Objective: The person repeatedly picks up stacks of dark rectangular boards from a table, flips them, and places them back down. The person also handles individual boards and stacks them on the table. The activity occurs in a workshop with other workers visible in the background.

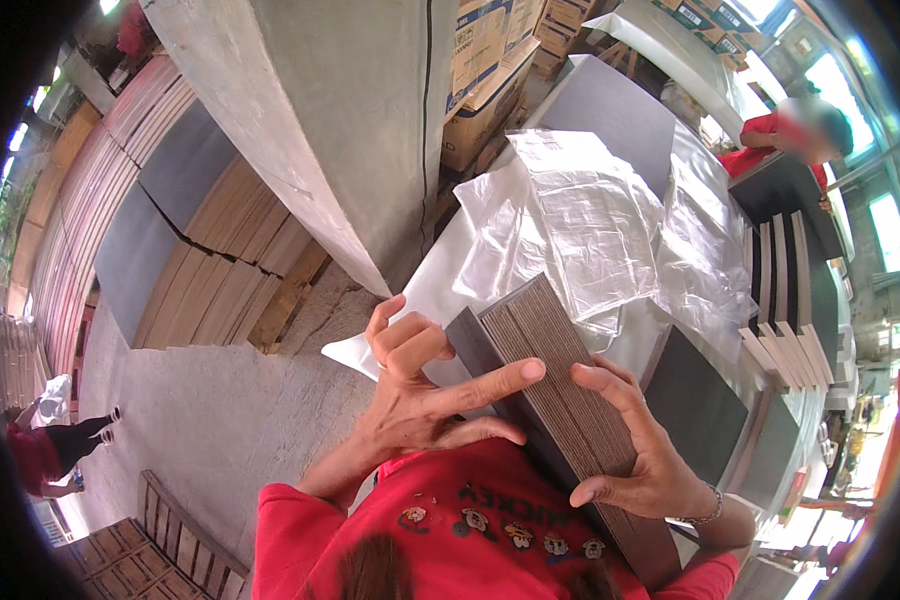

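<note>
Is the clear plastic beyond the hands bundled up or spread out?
Spread out: the clear plastic lies in broad, wrinkled sheets.

The near edge of the table (425,312) is hidden behind the panel stack (560,375), the hands and the red shirt (370,535); some fingers of the right hand (650,455) are hidden; beyond the table's right edge, a co-worker's head (812,130) is blurred, the lower body hidden by a dark panel (785,205); the pillar (320,120) leaves the top edge.
</note>
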Tool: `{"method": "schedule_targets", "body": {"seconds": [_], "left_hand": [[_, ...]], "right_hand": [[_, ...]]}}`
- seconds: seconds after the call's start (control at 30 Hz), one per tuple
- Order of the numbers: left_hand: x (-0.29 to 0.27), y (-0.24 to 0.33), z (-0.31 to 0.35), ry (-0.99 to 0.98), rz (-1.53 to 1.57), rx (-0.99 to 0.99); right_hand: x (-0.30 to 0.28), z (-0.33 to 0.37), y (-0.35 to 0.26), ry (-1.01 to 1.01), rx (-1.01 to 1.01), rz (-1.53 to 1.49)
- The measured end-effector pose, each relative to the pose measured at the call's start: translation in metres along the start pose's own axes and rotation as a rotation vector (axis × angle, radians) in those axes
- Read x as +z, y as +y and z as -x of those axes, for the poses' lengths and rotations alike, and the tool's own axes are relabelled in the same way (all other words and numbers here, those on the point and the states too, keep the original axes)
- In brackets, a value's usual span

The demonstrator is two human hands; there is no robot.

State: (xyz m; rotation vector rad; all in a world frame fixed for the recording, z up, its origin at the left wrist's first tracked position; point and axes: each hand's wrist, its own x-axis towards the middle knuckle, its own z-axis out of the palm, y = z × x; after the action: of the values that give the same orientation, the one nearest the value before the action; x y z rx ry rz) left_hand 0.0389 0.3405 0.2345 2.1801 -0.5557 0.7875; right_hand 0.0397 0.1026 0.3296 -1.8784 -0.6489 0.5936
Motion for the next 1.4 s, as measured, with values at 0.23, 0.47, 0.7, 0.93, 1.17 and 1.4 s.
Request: {"method": "schedule_targets", "body": {"seconds": [0.23,0.47,0.7,0.93,1.17,1.4], "left_hand": [[0.004,-0.004,0.013,-0.038,-0.016,0.024],[0.000,0.001,0.015,-0.015,0.057,-0.054],[-0.002,0.003,0.015,0.000,0.017,-0.046],[-0.003,0.005,0.017,0.004,-0.007,-0.047],[-0.006,0.004,0.018,0.001,-0.023,-0.032],[-0.008,0.009,0.022,0.162,-0.080,0.000]], "right_hand": [[0.003,0.002,0.000,0.011,0.010,-0.012],[0.004,0.000,0.000,0.004,-0.007,-0.045],[0.006,0.001,0.000,0.013,0.016,-0.054],[0.005,0.001,-0.002,0.000,0.018,-0.039],[0.006,0.001,-0.002,0.008,0.026,-0.039],[0.007,0.003,-0.003,0.015,0.032,-0.056]]}}
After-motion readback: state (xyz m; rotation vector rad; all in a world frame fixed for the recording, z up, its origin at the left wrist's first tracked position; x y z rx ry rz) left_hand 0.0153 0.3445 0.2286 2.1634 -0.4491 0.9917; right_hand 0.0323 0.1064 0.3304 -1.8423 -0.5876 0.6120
